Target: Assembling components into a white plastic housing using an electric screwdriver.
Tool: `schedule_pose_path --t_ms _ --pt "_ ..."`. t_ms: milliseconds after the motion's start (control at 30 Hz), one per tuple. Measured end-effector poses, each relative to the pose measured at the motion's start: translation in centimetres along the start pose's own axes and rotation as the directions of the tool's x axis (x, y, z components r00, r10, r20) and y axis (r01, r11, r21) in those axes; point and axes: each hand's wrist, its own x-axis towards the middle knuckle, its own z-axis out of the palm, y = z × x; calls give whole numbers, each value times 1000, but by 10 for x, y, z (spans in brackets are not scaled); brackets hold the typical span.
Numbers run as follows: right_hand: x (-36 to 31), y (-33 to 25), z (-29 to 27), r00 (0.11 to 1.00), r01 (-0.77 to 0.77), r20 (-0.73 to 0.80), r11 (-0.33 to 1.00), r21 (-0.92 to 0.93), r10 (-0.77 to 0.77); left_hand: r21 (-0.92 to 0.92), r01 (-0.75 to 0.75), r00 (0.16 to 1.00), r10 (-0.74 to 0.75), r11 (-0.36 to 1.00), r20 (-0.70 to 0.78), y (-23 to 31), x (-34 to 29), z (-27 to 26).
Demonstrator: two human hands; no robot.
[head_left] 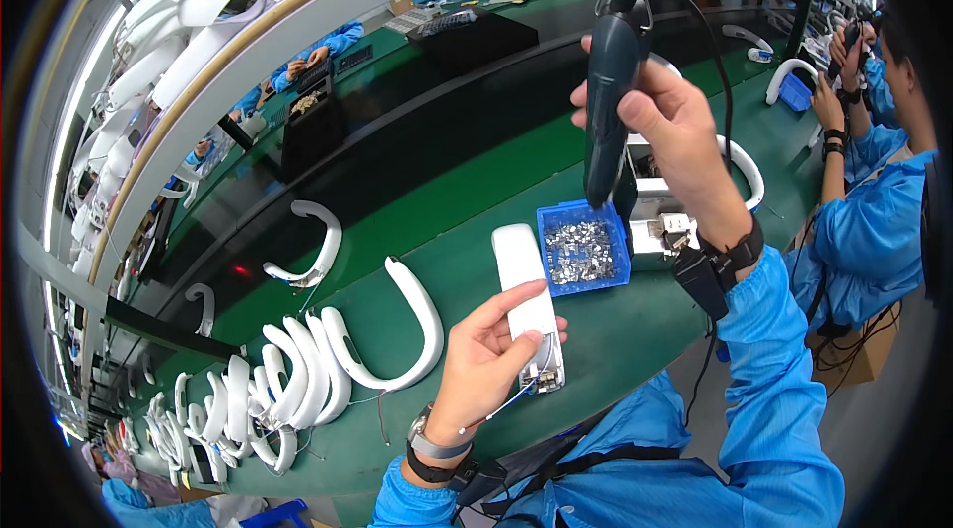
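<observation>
Lower centre: 1 white casing (520, 260), seemingly light, stiff, best held crosswise; left hand (484, 344) clasping it. Upper centre: 1 dark tool (611, 91), right hand (687, 121) wrapped round.

White curved plastic shells (154, 64) crowd a wood-edged white shelf (226, 60) at upper left; at right, a co-worker in blue clothing (874, 215) is near a brown cardboard box (880, 337).

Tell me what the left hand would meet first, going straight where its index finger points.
Probably the blue bin of small metal parts, beyond the white device the left hand holds; depth is unclear, so it might pass above.
</observation>
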Motion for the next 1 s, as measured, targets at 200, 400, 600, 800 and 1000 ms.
schedule_pose_path --t_ms 200,400,600,800,1000 --pt "-25 -18 -20 988 -106 -131 979 -171 84 27 -4 997 6 1000 -76 3 6 5" --pt "-83 24 -42 933 52 -348 993 -107 -86 10 -39 996 39 999 -80 0 17 11" --pt "-109 38 -47 879 178 -413 968 -179 -238 40 -21 998 23 999 -62 -4 21 16" --pt "-118 51 -50 911 211 -306 951 -225 -275 39 -18 999 20 999 -50 -6 23 16" --pt "-117 52 -45 915 150 -323 947 -283 -241 21 -23 999 24 1000 -41 -8 22 11"
